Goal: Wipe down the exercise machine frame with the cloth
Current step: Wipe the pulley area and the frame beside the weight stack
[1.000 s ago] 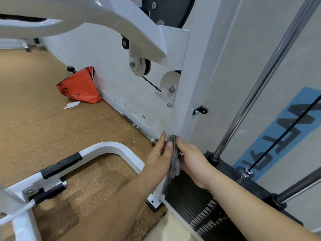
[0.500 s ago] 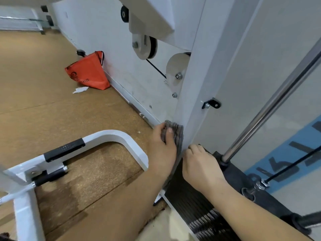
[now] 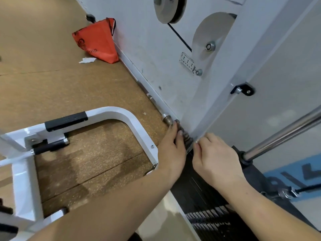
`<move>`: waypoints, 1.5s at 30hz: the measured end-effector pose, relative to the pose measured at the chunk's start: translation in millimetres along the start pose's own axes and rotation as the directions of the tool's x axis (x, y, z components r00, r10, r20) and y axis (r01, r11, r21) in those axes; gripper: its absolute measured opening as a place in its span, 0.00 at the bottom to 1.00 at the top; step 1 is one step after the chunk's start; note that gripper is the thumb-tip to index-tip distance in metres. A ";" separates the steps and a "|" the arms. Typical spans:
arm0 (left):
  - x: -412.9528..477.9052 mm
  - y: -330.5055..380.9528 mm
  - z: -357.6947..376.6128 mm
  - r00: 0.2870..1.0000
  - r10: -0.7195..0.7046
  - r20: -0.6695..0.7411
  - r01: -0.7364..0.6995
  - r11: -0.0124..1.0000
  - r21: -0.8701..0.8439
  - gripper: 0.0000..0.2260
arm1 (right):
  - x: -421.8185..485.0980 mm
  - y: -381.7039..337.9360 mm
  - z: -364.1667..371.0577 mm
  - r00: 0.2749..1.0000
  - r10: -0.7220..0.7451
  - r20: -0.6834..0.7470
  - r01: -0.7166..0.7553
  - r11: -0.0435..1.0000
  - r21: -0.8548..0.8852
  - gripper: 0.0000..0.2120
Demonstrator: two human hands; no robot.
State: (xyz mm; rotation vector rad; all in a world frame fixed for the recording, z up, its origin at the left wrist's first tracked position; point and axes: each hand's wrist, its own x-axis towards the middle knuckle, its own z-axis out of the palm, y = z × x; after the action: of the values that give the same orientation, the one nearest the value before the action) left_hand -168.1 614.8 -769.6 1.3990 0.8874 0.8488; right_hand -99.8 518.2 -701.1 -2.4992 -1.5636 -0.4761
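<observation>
Speckled brown floor (image 3: pixel 52 80), white wall (image 3: pixel 147 49), cloth (image 3: pixel 187 139) low on frame (image 3: pixel 215 94)

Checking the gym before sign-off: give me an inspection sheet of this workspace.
Surface: brown floor, darker patches inside the white tube frame.
Job's things: grey cloth at the foot of the white upright post.
Clutter: orange bag against the wall; white paper scrap beside it.
Hands: left hand presses the cloth to the post; right hand fingers curled at the post's edge, grip unclear.
Cables: black cable off the pulley; clipped cable beside the weight stack.
Surroundings: chrome guide rod, blue lettered panel.
</observation>
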 end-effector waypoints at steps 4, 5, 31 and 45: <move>-7.1 -9.0 -8.6 0.981 0.135 0.138 -0.143 0.988 0.053 0.24 | -1.0 -2.8 -1.8 1.000 0.026 -0.002 -0.026 0.999 -0.035 0.16; -6.1 -16.5 -9.0 0.979 0.120 0.162 -0.131 0.990 0.056 0.25 | -0.5 -4.1 -2.3 0.999 0.040 0.006 -0.040 0.999 -0.026 0.18; -17.7 -46.9 7.6 0.968 -0.170 0.184 0.171 0.985 0.013 0.27 | -58.6 11.8 -32.1 0.773 0.634 -0.025 -0.568 0.709 0.419 0.21; -21.2 -44.9 4.3 0.932 -0.311 0.185 0.307 0.950 0.051 0.27 | -57.3 6.9 -31.5 0.763 0.643 -0.064 -0.576 0.722 0.384 0.22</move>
State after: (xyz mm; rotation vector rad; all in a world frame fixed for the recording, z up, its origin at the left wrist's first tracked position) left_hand -174.6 593.5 -814.2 1.2907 0.9389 0.4580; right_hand -122.6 457.3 -691.2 -2.4022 -0.5947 -0.2928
